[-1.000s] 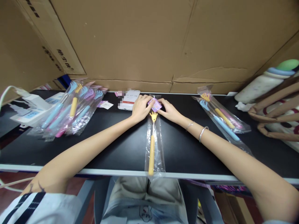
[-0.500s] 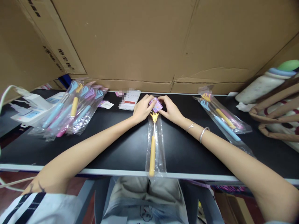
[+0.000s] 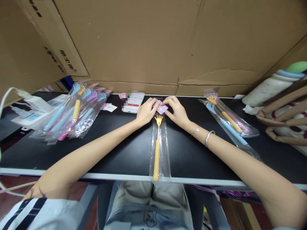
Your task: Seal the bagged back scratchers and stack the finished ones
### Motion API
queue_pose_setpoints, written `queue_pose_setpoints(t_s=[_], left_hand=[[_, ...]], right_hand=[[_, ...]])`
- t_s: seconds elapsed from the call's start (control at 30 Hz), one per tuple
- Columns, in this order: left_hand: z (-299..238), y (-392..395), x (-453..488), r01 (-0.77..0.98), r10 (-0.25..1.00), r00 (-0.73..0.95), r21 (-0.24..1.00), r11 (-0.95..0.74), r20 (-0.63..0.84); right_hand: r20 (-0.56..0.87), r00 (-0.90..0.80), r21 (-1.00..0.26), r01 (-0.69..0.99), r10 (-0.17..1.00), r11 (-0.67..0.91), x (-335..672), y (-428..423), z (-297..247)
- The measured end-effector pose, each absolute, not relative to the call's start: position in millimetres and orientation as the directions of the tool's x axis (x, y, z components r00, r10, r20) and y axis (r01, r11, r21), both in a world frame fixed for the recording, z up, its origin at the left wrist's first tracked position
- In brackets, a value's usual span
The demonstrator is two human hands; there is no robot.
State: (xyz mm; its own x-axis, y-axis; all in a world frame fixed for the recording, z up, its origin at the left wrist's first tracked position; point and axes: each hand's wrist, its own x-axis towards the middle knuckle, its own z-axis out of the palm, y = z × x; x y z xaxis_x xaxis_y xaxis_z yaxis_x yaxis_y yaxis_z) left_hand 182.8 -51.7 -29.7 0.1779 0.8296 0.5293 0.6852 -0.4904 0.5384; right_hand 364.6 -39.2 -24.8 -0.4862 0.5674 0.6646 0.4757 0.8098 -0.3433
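A yellow back scratcher with a small hand-shaped head lies in a clear plastic bag, its handle pointing at the table's front edge. At the bag's far end is a small purple card. My left hand has its thumb and fingers closed on the card's left side. My right hand is curled at the card's right side, its fingertips touching the card's edge. Whether the card lies inside the bag or on top of it I cannot tell.
Several bagged back scratchers lie at the left by a white power strip. More bagged scratchers lie at the right, near a bottle and a brown-handled bag. A phone and a loose card lie behind my left arm.
My right hand's fingers have moved inward onto the card's right edge, and the card has turned slightly flatter. My left hand and the bagged back scratcher have stayed in place.
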Motion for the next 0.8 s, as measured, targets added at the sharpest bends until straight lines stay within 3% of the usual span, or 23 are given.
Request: queue_pose_setpoints(t_s=[0.37,0.8], left_hand=[[-30,-53,183,0.603,0.851,0.107,0.647,-0.467,0.514],[-26,-58,185,0.632,0.807,0.159,0.569,-0.526,0.569]], right_hand=[[0.696,-0.326,-0.473,0.462,0.640,0.750,365,-32,-28],[0.676,-0.282,-0.521,0.471,0.681,0.712,368,-28,-28]])
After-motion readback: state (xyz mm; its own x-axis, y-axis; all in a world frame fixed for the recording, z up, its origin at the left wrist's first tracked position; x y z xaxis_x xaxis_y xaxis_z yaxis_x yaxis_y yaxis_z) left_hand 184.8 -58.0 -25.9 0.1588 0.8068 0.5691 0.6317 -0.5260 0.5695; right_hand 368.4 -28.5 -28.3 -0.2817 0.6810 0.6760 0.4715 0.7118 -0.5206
